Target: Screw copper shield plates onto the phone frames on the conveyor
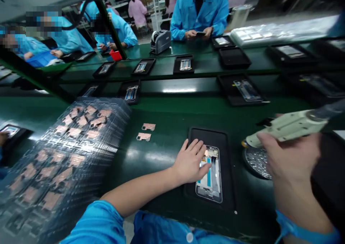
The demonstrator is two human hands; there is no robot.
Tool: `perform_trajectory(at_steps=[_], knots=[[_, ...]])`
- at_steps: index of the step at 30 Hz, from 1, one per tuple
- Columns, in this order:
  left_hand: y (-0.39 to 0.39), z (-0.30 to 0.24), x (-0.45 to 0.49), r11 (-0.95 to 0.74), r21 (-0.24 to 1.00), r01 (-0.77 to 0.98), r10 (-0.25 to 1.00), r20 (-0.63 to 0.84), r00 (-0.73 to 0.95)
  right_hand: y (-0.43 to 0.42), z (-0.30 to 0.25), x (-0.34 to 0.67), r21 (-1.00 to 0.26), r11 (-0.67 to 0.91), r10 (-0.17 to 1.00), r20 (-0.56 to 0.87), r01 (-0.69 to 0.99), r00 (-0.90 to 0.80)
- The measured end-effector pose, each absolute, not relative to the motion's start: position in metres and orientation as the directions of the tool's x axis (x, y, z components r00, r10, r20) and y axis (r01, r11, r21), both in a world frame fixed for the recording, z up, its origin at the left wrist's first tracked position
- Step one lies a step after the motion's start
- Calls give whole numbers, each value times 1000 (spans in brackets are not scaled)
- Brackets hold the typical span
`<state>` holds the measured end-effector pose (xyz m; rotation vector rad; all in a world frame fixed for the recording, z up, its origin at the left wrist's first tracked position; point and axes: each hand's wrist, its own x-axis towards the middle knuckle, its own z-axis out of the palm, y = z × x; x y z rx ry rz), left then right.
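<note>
Left hand (189, 162) open, resting on silver phone frame (209, 186) in black rectangular tray (207, 136); right hand (291, 168), 3 o'clock, closed around cream plastic hand-held gun (287, 129).

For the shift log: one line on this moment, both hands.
left hand: on phone frame in black tray | right hand: holding pale tool

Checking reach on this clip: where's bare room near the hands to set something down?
Green bench shows between the copper pieces and the black tray. Crowded: leftward at the stacked clear trays, rightward around the right hand and round mesh pad.
</note>
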<state>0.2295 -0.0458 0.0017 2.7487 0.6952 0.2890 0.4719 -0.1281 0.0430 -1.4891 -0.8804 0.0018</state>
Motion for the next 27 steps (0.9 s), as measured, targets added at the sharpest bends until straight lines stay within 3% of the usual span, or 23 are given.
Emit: perform_trajectory(at_steps=[3,11,27], knots=[[-54,1,245,-849,331,412,477,143,867,-111,56,474,-904,193,571,419,380,706],[-52,1,247,-843,373,386,460,131,878,-126,47,471,-860,197,408,508,470,758],[-50,1,245,-823,438,363,453,118,884,-125,37,467,-846,219,358,533,486,767]])
